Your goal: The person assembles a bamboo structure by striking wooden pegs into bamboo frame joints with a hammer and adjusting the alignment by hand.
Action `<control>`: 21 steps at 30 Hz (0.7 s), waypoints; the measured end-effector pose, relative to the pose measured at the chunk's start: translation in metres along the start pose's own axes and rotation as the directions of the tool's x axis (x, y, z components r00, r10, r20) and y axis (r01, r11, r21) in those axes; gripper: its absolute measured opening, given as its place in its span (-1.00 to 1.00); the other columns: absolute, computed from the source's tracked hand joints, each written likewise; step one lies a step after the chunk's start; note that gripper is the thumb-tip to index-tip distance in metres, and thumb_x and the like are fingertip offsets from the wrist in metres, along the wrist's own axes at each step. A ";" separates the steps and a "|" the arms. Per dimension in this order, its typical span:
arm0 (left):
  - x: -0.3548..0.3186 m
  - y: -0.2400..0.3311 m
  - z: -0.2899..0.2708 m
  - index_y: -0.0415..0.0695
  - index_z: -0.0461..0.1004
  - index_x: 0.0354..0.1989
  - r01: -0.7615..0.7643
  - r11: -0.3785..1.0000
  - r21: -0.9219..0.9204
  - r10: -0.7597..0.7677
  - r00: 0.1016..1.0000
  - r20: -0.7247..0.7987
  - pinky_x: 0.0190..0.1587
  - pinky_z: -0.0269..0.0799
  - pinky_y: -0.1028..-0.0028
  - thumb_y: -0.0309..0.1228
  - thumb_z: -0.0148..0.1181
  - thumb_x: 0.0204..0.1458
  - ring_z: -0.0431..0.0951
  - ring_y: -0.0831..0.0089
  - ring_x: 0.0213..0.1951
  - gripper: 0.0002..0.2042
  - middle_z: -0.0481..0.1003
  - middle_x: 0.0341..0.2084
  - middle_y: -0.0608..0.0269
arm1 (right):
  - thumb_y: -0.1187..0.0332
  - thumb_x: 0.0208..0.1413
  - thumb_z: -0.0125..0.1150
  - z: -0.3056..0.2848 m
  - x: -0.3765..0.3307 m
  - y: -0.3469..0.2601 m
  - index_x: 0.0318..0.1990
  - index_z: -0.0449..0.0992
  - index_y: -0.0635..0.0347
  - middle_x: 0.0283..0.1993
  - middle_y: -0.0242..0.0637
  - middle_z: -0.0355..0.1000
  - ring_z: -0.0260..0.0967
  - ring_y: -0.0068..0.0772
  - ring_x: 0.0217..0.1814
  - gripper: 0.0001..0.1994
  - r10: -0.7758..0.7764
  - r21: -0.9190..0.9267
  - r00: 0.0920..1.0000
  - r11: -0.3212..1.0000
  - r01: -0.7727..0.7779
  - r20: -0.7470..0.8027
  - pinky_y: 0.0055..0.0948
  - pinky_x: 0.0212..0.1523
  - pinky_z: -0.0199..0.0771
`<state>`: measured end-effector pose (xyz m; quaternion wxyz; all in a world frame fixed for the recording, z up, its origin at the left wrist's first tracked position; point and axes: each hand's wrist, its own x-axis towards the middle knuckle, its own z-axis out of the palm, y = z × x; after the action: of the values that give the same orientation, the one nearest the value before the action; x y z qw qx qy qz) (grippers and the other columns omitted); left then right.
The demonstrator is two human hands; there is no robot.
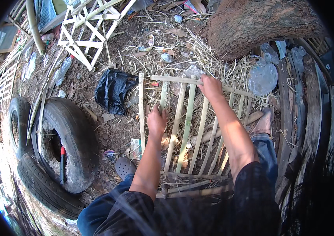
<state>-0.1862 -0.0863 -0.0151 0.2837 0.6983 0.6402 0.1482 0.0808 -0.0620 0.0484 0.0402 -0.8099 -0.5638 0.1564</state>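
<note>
A row of several pale bamboo strips [188,124] lies lengthwise before me, and a thin bamboo cross strip [237,91] runs over their far ends. My left hand [157,121] is closed round one upright bamboo slat [164,92] near the left side. My right hand [211,87] pinches the cross strip close to where a greenish slat meets it. To the left of my left hand lies a separate bamboo slat [141,106], apart from the cross strip's end. A second cross strip [194,175] passes across the near ends.
Old tyres [74,137] lie at left, a red-and-black handled tool [62,161] inside one. A black plastic bag [114,90] sits nearby. A finished-looking bamboo lattice [92,39] lies far left. A tree trunk [261,25] stands far right; weathered planks [310,106] line the right. Shavings cover the soil.
</note>
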 end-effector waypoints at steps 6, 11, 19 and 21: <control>-0.008 -0.024 -0.021 -0.14 0.36 0.13 0.062 0.995 -0.073 -0.051 0.989 0.137 -0.24 0.49 0.23 -0.25 0.42 -0.12 0.61 0.14 -0.33 -0.39 0.59 -0.36 0.08 | 0.38 -0.07 0.35 0.013 -0.047 0.012 0.08 0.34 0.16 0.09 -0.01 0.33 0.29 0.06 0.18 -0.49 -0.004 0.195 0.971 0.979 0.052 -0.238 -0.13 0.18 0.34; -0.020 -0.048 -0.043 -0.17 0.29 0.16 -0.060 0.998 0.028 0.053 0.975 0.216 -0.14 0.49 0.20 -0.13 0.51 -0.25 0.60 0.10 -0.21 -0.22 0.59 -0.32 0.05 | 0.42 -0.08 0.33 0.020 -0.162 0.031 0.06 0.33 0.22 0.06 0.01 0.33 0.29 0.11 0.15 -0.51 0.019 0.302 0.956 0.950 0.074 -0.292 -0.13 0.18 0.31; -0.061 -0.073 -0.041 -0.16 0.37 0.05 -0.058 0.997 0.051 0.032 0.911 0.410 -0.16 0.52 0.20 -0.10 0.48 -0.22 0.63 0.11 -0.26 -0.33 0.62 -0.43 0.10 | 0.42 -0.10 0.33 0.053 -0.326 0.037 0.05 0.33 0.22 0.04 0.02 0.33 0.30 0.14 0.12 -0.50 0.225 0.386 0.971 0.905 -0.178 -0.081 -0.10 0.15 0.32; -0.069 -0.086 -0.038 -0.18 0.40 0.01 -0.136 0.988 0.075 0.100 0.924 0.368 -0.19 0.52 0.20 -0.11 0.46 -0.18 0.63 0.10 -0.28 -0.39 0.62 -0.44 0.09 | 0.40 -0.10 0.34 0.058 -0.343 0.028 0.03 0.33 0.21 0.03 0.00 0.33 0.31 0.12 0.12 -0.51 0.256 0.376 0.965 0.889 -0.260 0.060 -0.11 0.14 0.33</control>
<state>-0.2874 -0.1443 -0.0244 0.3526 0.7642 0.5401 0.0016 -0.0193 -0.3964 0.0579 0.1731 -0.8536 -0.4103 0.2701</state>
